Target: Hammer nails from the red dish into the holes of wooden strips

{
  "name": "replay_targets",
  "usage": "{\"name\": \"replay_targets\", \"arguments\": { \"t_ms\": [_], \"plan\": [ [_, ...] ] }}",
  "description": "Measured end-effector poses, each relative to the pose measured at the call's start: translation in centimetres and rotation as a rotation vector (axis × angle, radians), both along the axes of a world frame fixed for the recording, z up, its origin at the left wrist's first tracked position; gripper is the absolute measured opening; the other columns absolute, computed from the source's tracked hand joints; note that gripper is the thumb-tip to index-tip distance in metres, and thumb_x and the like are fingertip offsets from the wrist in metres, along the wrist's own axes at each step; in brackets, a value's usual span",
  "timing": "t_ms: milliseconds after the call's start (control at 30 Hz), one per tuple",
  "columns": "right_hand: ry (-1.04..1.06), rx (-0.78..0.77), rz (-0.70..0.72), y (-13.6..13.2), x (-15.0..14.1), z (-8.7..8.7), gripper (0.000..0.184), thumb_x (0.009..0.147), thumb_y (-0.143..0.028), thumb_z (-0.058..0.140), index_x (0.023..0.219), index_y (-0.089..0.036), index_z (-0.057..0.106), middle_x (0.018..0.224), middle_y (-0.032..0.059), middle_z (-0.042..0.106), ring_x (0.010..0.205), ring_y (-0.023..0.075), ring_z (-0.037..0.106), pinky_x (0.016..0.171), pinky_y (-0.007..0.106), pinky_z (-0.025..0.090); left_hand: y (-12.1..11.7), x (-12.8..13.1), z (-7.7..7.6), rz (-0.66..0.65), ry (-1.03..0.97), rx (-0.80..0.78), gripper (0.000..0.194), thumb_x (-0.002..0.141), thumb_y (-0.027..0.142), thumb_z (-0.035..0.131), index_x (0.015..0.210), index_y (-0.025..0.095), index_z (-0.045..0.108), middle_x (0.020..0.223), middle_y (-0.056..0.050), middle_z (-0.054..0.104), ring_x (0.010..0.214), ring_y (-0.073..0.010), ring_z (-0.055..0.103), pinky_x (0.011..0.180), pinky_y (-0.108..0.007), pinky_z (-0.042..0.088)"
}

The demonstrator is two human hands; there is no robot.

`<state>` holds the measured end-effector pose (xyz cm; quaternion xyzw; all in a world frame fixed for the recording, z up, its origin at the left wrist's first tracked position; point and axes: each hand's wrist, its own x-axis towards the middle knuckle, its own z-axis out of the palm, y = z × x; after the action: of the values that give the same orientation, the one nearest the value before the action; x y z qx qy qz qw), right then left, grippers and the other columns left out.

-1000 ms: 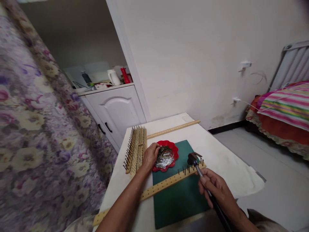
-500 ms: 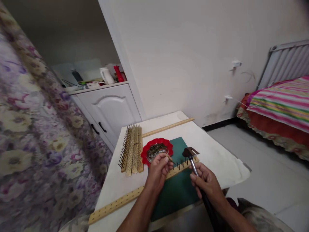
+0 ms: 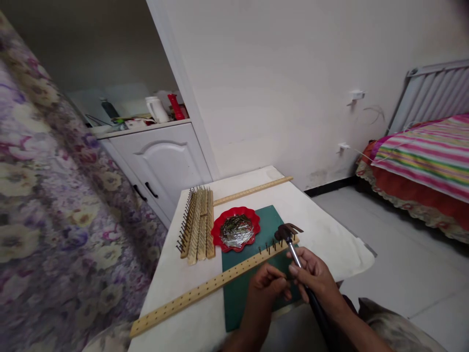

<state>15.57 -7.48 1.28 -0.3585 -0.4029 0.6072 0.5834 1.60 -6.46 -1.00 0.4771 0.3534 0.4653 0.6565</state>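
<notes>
My right hand [image 3: 317, 274] is wrapped around a claw hammer [image 3: 294, 254], with its dark head over the right end of a pale wooden strip [image 3: 205, 288]. The strip lies slantwise across a green mat [image 3: 238, 308]. Several dark nails [image 3: 269, 248] stand upright near the strip's right end, and rows of holes run along the rest. Close to the near side of the strip, my left hand [image 3: 269, 286] has its fingers pinched together; what they hold, if anything, is hidden. Behind it, a red scalloped bowl [image 3: 218, 229] holds a heap of loose nails [image 3: 238, 232].
Wooden strips full of upright nails [image 3: 198, 222] lie side by side at the table's left. Another bare strip [image 3: 252, 190] lies along the back of the white table [image 3: 318, 230]. A floral curtain [image 3: 73, 220] hangs left, and a bed [image 3: 421, 166] stands right.
My left hand has moved from beside the bowl, where it held a nail, toward me and right, uncovering the bowl and strip. My right hand and hammer stay nearly in place.
</notes>
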Motion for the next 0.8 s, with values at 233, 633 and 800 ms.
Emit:
{"name": "replay_targets", "arguments": {
  "t_ms": [233, 633, 800],
  "plan": [
    [-0.097, -0.024, 0.013, -0.4, -0.8, 0.1, 0.027, 0.073, -0.032, 0.069, 0.086, -0.020, 0.049, 0.050, -0.0101, 0.056, 0.026, 0.0022, 0.041, 0.028, 0.012, 0.029, -1.3, -1.3, 0.4, 0.038, 0.601, 0.565, 0.013, 0.083, 0.022, 0.052, 0.085, 0.023, 0.065, 0.081, -0.004, 0.067, 0.074, -0.0154, 0.060, 0.069, -0.026, 0.044],
    [-0.166, -0.018, -0.011, -0.3, -0.1, -0.2, 0.024, 0.079, -0.036, 0.062, 0.092, -0.021, 0.048, 0.053, -0.0104, 0.055, 0.024, 0.0024, 0.040, 0.027, 0.013, 0.026, 3.7, -4.4, -0.4, 0.271, 0.562, 0.242, 0.014, 0.074, 0.031, 0.059, 0.075, 0.018, 0.056, 0.064, 0.002, 0.057, 0.062, -0.0137, 0.055, 0.058, -0.021, 0.040],
    [-0.181, -0.020, 0.003, -0.2, -0.3, 0.0, 0.023, 0.078, -0.035, 0.061, 0.090, -0.021, 0.047, 0.052, -0.0108, 0.053, 0.024, 0.0028, 0.039, 0.027, 0.013, 0.026, 4.7, -4.4, -0.4, 0.295, 0.693, 0.320, 0.018, 0.078, 0.035, 0.055, 0.073, 0.018, 0.059, 0.067, 0.001, 0.059, 0.064, -0.0148, 0.054, 0.059, -0.023, 0.039]
  ]
}}
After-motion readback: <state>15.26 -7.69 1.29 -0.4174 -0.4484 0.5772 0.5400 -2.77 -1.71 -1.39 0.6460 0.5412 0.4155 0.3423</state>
